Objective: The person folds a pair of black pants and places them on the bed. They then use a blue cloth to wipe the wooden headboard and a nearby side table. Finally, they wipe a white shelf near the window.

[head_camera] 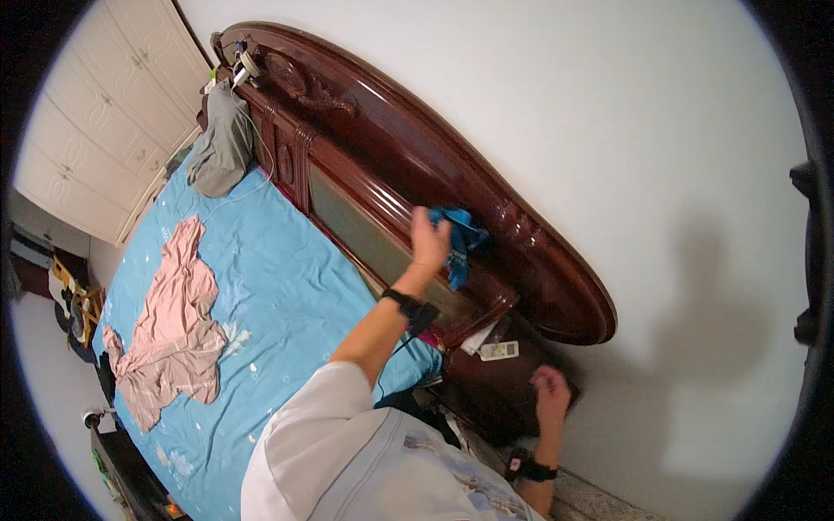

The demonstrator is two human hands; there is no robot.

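Note:
My left hand grips a crumpled blue cloth against the ledge of a glossy dark-red wooden headboard. Part of the cloth hangs down over the front of the ledge. My right hand is above the dark bedside cabinet, its fingers loosely bent and somewhat blurred. I see nothing in it. On the cabinet top, a white remote control lies beside a white paper-like item. Each wrist wears a black band.
A bed with a blue patterned sheet runs along the headboard. On it lie a pink garment and a grey pillow with a white cable across it. A small white device sits at the headboard's far end. Cream wardrobes stand beyond.

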